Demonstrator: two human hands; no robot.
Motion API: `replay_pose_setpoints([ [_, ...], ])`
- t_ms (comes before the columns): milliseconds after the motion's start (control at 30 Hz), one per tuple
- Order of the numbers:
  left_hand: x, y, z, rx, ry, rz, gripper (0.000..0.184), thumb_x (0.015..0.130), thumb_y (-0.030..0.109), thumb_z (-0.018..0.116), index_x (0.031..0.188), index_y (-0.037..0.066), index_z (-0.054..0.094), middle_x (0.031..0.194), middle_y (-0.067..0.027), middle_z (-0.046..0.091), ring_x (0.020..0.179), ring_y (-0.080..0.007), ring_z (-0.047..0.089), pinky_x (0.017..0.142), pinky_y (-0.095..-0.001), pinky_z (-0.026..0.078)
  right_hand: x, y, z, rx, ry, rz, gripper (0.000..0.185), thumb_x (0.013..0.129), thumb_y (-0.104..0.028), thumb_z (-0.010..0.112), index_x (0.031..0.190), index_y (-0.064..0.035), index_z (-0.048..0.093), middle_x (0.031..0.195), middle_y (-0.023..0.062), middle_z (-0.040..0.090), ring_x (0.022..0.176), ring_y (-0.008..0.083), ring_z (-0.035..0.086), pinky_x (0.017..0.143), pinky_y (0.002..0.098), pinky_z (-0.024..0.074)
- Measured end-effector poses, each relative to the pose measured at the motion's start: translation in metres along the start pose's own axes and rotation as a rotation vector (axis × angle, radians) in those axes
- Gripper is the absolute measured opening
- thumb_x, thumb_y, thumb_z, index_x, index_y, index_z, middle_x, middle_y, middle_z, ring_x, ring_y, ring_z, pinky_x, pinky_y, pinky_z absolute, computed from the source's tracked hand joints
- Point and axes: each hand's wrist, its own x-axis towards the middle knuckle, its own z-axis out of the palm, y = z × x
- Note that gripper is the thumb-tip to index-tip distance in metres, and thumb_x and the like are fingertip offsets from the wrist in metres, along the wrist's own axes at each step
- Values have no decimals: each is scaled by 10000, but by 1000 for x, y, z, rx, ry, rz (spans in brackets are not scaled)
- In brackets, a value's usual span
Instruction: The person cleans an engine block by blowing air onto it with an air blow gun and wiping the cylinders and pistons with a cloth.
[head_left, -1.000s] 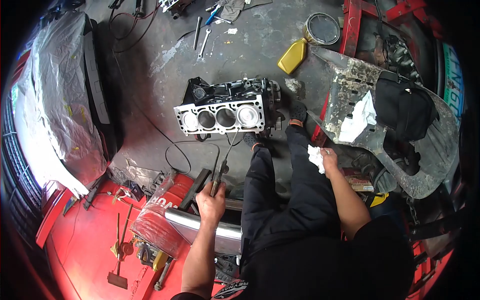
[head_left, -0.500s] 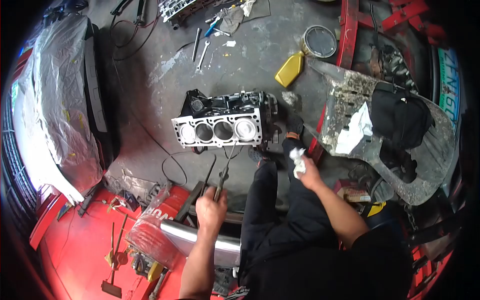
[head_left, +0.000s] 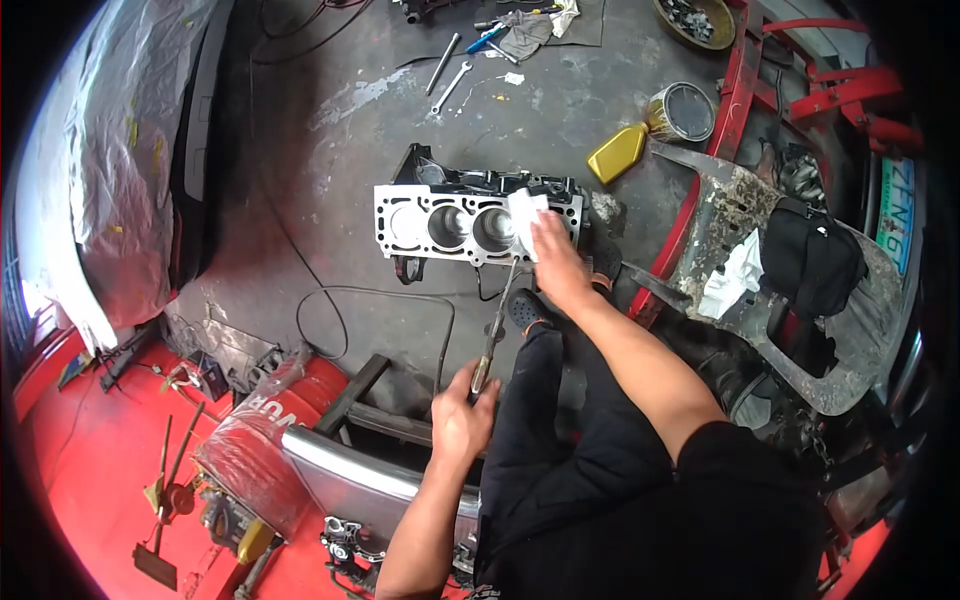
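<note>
An engine block (head_left: 472, 228) sits on the floor in front of me, its flat silver face and round cylinder bores turned up. My right hand (head_left: 558, 258) presses a crumpled white wipe (head_left: 527, 217) against the face's right end, covering the bore there. Closed around the grip of a long-nozzled air blow gun (head_left: 493, 345) is my left hand (head_left: 464, 418), below the block. The nozzle tip points up to the block's lower edge, near the right hand; whether it touches, I cannot tell.
A dark hose (head_left: 450, 335) loops over the floor. Beyond the block lie wrenches (head_left: 452, 88), a gold bottle (head_left: 617, 153) and a can (head_left: 688, 111). A dirty panel bearing a black bag (head_left: 812, 250) stands right; a plastic-covered car (head_left: 130, 150) stands left.
My right hand has moved forward and left with the white wipe, from above my leg onto the block. The left hand with the blow gun has shifted slightly right as the view moved.
</note>
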Motion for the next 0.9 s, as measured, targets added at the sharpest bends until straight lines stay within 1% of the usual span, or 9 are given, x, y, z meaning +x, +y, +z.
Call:
replay_pose_setpoints([
  [67,-18,-13,-9,-194,45,-22,231,891,209,694,983,-1,665,724,-220,662,710,-411,675,628,-428,514,-1,-14,24,-258,-259,-164,517,918,-71,472,1419,52,439,1557,219,325,1470,359,276,1216,470,216],
  [133,-9,-18,-14,-167,-33,-34,281,895,199,676,1097,8,639,741,-213,671,737,-401,689,636,-443,520,-13,-26,34,-156,-187,-82,511,912,-54,478,1413,48,445,1557,220,323,1470,361,273,1218,463,215],
  [200,13,0,-22,167,-133,10,408,889,190,671,1245,22,565,854,-200,693,785,-387,694,687,-463,536,-13,-25,34,-66,-182,-53,510,906,-36,478,1409,43,449,1558,217,324,1470,356,274,1217,458,218],
  [333,36,16,-27,262,-23,70,406,876,173,680,1235,19,572,916,-223,694,871,-420,672,758,-496,520,-19,-18,26,4,-209,-24,523,889,17,465,1412,13,459,1562,186,334,1468,324,291,1218,430,233],
  [400,49,9,-26,229,11,415,407,880,216,682,1224,25,581,971,-245,684,946,-432,652,826,-513,504,-18,-18,27,23,-195,-19,523,888,18,464,1411,9,463,1563,182,335,1469,321,291,1218,429,233],
  [433,52,15,-30,181,-235,217,381,875,220,690,1179,14,589,949,-257,677,974,-434,638,844,-497,490,-18,-16,26,41,-184,-10,523,887,19,462,1409,5,467,1565,177,335,1469,318,292,1218,428,234],
  [533,51,39,-37,172,-356,69,304,867,197,696,1080,-1,610,907,-263,671,936,-443,643,801,-484,493,-20,-18,25,113,-194,17,518,883,21,458,1401,2,482,1565,169,339,1470,312,290,1218,424,232],
  [767,45,45,-19,258,-245,71,224,892,206,652,962,2,593,872,-277,677,885,-475,645,769,-538,499,-15,-11,37,89,-108,-38,484,909,-61,474,1383,32,489,1549,187,361,1456,344,312,1207,467,224],
  [900,27,27,-35,71,-210,55,213,868,166,701,976,7,609,874,-261,672,862,-452,656,705,-462,509,-17,-13,31,-111,-55,-148,471,930,-112,466,1380,25,498,1544,187,365,1452,345,317,1205,488,223],
])
